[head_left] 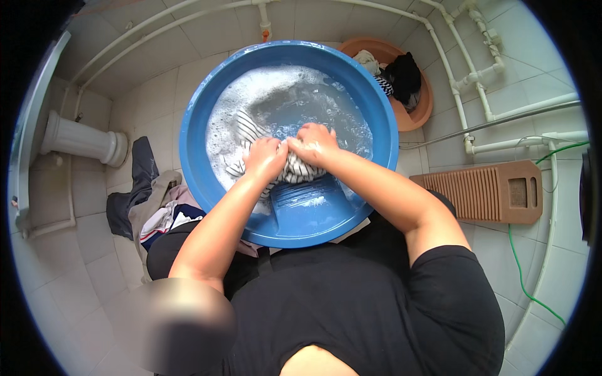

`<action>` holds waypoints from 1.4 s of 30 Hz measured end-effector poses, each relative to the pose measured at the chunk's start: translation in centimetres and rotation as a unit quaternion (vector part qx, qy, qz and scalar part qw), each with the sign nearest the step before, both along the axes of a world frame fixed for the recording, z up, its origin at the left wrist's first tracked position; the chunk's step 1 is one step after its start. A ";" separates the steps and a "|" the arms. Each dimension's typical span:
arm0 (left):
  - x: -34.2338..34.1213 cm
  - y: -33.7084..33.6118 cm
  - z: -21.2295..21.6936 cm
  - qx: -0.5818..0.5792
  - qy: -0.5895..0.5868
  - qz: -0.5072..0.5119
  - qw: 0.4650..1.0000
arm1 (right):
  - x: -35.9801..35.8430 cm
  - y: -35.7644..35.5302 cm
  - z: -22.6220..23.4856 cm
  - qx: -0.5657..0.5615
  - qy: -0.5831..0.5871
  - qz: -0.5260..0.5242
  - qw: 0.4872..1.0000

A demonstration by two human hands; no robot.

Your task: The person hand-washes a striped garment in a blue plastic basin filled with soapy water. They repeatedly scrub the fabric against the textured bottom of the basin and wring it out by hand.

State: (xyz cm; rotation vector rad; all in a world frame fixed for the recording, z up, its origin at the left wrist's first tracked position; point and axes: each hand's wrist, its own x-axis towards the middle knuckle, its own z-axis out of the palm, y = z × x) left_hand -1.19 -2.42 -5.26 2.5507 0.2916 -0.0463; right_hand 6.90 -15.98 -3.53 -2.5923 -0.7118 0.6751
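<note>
While both of my hands press down together near the middle of the large round blue plastic basin [200, 169], they bunch a wet black-and-white striped cloth garment [295, 168] between them. My left hand [264, 158] is curled shut over the garment's left part, knuckles up, and my right hand [315, 144] is closed over its right part, the two hands touching each other at the thumbs. Part of the striped garment spreads out to the left of my left hand, toward the basin's left wall, and lies in white soapy foam [241, 100] that covers the far and left side of the water. Below my hands, on the near side of the basin, a ribbed blue washboard surface [301, 195] slopes up toward the near rim, and the garment rests on its upper end. Beyond the basin's far right rim stands a round orange plastic tub [421, 106] holding a black cloth [404, 75] and some pale laundry. On the tiled floor by the basin's left rim lies a heap of mixed dark and light clothes [153, 203]. To the right of the basin, well apart from it, a brown ridged washboard [480, 191] lies flat on the floor tiles.
</note>
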 end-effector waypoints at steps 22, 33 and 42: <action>-1.0 -1.9 -1.1 0.077 -0.101 -0.042 0.991 | -1.5 -1.2 -2.4 0.171 -0.155 0.026 0.973; -4.2 0.5 1.4 0.007 -0.044 -0.009 0.999 | 0.4 -4.5 1.3 0.111 -0.004 0.096 0.989; -6.5 2.7 5.0 0.069 -0.101 0.078 0.990 | 3.0 -6.9 5.3 0.523 0.392 -0.335 0.679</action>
